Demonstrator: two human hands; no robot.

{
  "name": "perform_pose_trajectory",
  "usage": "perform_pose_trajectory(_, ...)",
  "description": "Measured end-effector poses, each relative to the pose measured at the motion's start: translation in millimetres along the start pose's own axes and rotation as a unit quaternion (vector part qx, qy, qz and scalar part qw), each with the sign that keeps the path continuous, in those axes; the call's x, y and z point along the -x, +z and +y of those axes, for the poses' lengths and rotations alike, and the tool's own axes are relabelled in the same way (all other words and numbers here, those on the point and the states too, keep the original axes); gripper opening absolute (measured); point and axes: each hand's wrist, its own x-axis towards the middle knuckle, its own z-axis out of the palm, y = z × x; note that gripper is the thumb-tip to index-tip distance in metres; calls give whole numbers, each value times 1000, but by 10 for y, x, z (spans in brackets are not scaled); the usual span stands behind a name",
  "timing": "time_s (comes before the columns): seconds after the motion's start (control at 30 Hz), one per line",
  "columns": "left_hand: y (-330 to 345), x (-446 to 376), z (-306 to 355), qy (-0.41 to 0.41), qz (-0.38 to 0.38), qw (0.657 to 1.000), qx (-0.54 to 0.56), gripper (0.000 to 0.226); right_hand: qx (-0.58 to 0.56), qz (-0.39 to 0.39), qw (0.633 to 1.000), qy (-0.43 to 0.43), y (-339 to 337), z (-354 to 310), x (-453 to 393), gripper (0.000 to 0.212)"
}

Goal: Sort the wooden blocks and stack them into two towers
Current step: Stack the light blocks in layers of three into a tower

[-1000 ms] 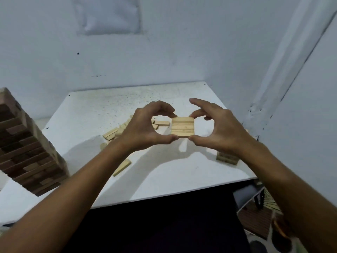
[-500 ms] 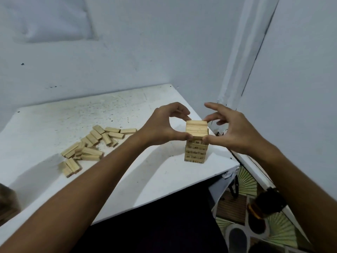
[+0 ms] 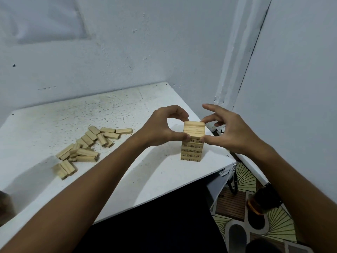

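A small tower of light wooden blocks (image 3: 192, 150) with printed numbers stands near the right front corner of the white table (image 3: 116, 114). On its top lies a layer of three light blocks (image 3: 194, 129). My left hand (image 3: 164, 126) pinches that layer from the left with thumb and fingers. My right hand (image 3: 224, 127) grips it from the right, thumb at the front edge. A loose pile of light blocks (image 3: 87, 148) lies on the table to the left.
White walls close off the back and right. The table's right corner edge (image 3: 229, 164) is close to the tower. A patterned floor mat (image 3: 246, 179) and a dark object (image 3: 262, 199) lie below on the right. A dark shape (image 3: 4, 203) shows at the left edge.
Both hands carried the three-block layer rightward and set it down on the small tower. The view swung right, so the dark tower at the left left the frame.
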Motion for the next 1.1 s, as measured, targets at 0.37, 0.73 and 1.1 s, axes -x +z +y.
perform_pose_trajectory(0.37, 7, -3, -7, -11, -13, 1000, -6, 45, 7, -2, 1000, 3, 18, 65, 0, 91)
perform_pose_trajectory(0.73, -9, 1, 12, -10, -14, 1000, -18, 46, 0, 1, 1000, 1, 30, 89, 0, 95)
perform_pose_trajectory(1.1, -38, 20, -19, -15, -11, 999, -30, 52, 7, 6, 1000, -4, -6, 68, 14, 93)
